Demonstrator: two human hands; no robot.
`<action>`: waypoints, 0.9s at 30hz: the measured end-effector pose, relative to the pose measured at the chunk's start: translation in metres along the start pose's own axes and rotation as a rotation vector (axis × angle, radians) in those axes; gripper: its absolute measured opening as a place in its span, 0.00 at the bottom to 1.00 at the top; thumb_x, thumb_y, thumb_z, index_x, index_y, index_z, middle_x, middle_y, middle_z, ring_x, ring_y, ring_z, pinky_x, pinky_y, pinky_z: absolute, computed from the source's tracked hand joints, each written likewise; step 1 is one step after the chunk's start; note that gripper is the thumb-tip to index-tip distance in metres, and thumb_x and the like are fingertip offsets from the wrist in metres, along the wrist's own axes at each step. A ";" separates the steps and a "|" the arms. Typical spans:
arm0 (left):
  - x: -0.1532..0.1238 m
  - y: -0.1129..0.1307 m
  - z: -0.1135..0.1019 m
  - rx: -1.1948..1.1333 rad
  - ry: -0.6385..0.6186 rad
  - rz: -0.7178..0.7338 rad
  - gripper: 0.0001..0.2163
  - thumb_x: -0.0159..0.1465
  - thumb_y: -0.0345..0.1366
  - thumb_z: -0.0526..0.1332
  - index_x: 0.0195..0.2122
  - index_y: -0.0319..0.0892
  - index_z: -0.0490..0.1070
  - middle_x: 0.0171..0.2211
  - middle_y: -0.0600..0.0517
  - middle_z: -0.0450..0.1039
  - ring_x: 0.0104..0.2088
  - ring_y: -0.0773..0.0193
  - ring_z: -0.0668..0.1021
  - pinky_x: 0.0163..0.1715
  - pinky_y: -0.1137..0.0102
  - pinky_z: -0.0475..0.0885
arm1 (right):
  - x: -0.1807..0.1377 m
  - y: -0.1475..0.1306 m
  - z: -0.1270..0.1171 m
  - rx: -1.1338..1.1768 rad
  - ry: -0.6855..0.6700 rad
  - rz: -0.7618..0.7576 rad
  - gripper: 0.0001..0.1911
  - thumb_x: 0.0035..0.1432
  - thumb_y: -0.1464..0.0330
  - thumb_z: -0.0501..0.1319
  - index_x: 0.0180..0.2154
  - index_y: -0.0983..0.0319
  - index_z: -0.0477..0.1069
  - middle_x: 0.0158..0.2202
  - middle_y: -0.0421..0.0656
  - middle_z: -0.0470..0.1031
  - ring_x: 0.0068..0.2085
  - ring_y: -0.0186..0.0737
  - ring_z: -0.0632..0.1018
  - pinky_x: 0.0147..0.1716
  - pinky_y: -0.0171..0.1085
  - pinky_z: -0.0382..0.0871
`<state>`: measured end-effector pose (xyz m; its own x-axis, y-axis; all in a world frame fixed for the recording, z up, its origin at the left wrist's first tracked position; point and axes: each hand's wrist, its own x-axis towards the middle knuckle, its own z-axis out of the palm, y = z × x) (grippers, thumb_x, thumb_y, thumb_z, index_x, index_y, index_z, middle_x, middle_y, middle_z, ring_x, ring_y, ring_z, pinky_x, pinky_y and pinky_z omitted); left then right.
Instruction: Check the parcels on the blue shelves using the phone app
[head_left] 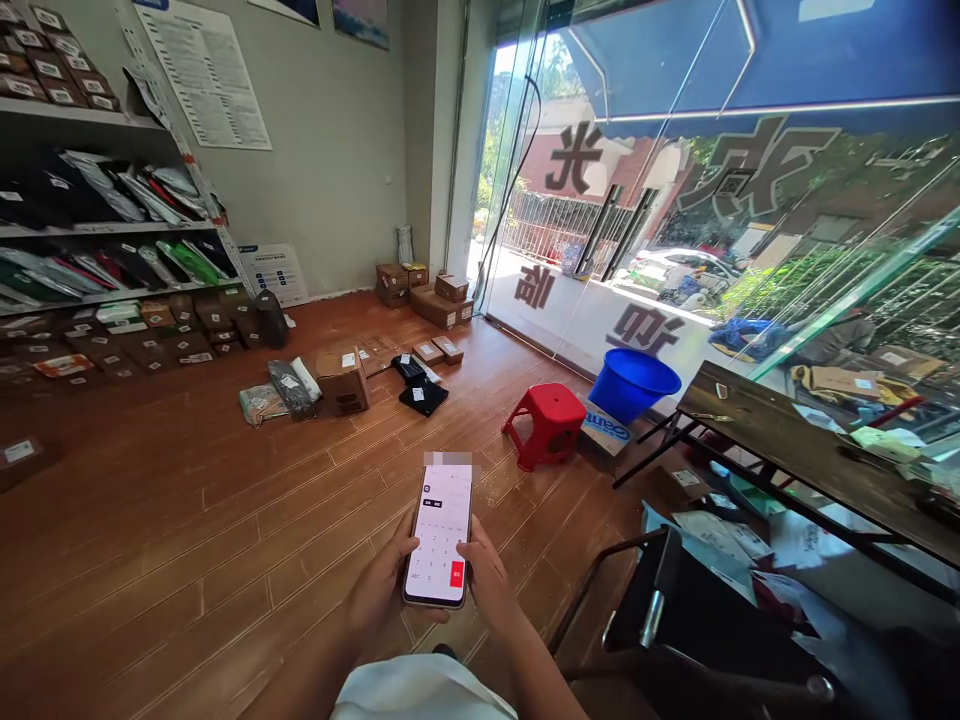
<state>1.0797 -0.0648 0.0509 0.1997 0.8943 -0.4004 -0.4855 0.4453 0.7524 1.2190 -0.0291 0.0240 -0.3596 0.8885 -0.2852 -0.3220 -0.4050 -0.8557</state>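
A smartphone (439, 535) with a lit keypad screen is held upright in front of me, low in the middle of the view. My left hand (379, 590) wraps the phone's left edge and back. My right hand (487, 575) grips its right edge, thumb at the screen's side. Both hands are closed on the phone above the wooden floor (187, 520).
A red plastic stool (546, 423) and a blue bucket (634, 384) stand ahead right. Cardboard parcels (341, 380) and bags lie on the floor. Shelves (90, 230) of parcels line the left wall. A dark table (810, 450) and a chair (675, 620) sit right, by glass doors (675, 200).
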 end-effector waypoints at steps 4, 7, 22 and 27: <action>-0.002 -0.001 -0.003 -0.017 0.030 -0.012 0.34 0.59 0.38 0.52 0.66 0.50 0.38 0.59 0.39 0.62 0.47 0.44 0.74 0.26 0.59 0.76 | 0.000 -0.002 0.002 -0.006 -0.011 -0.014 0.30 0.42 0.63 0.60 0.50 0.61 0.66 0.42 0.45 0.79 0.40 0.49 0.77 0.39 0.44 0.67; -0.004 -0.002 -0.004 0.001 0.035 0.008 0.35 0.60 0.39 0.52 0.66 0.53 0.36 0.60 0.41 0.61 0.46 0.46 0.74 0.26 0.60 0.76 | -0.001 -0.005 0.006 -0.001 -0.030 -0.017 0.28 0.43 0.63 0.60 0.49 0.61 0.67 0.41 0.45 0.79 0.40 0.49 0.77 0.39 0.44 0.68; -0.002 -0.002 -0.002 -0.019 0.039 0.037 0.32 0.62 0.40 0.50 0.66 0.52 0.38 0.56 0.42 0.66 0.44 0.45 0.76 0.23 0.62 0.76 | -0.003 -0.011 0.009 -0.013 -0.105 -0.084 0.27 0.44 0.66 0.63 0.49 0.56 0.66 0.43 0.42 0.78 0.43 0.47 0.76 0.41 0.44 0.69; 0.001 -0.003 -0.007 -0.044 0.017 0.016 0.36 0.57 0.38 0.52 0.66 0.52 0.37 0.58 0.41 0.63 0.46 0.43 0.74 0.24 0.60 0.76 | -0.001 -0.013 0.005 0.037 -0.115 -0.034 0.29 0.39 0.69 0.59 0.48 0.59 0.68 0.43 0.43 0.78 0.48 0.50 0.74 0.44 0.44 0.67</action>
<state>1.0752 -0.0653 0.0446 0.1773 0.9003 -0.3974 -0.5255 0.4281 0.7353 1.2194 -0.0260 0.0379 -0.4456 0.8718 -0.2034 -0.3669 -0.3851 -0.8468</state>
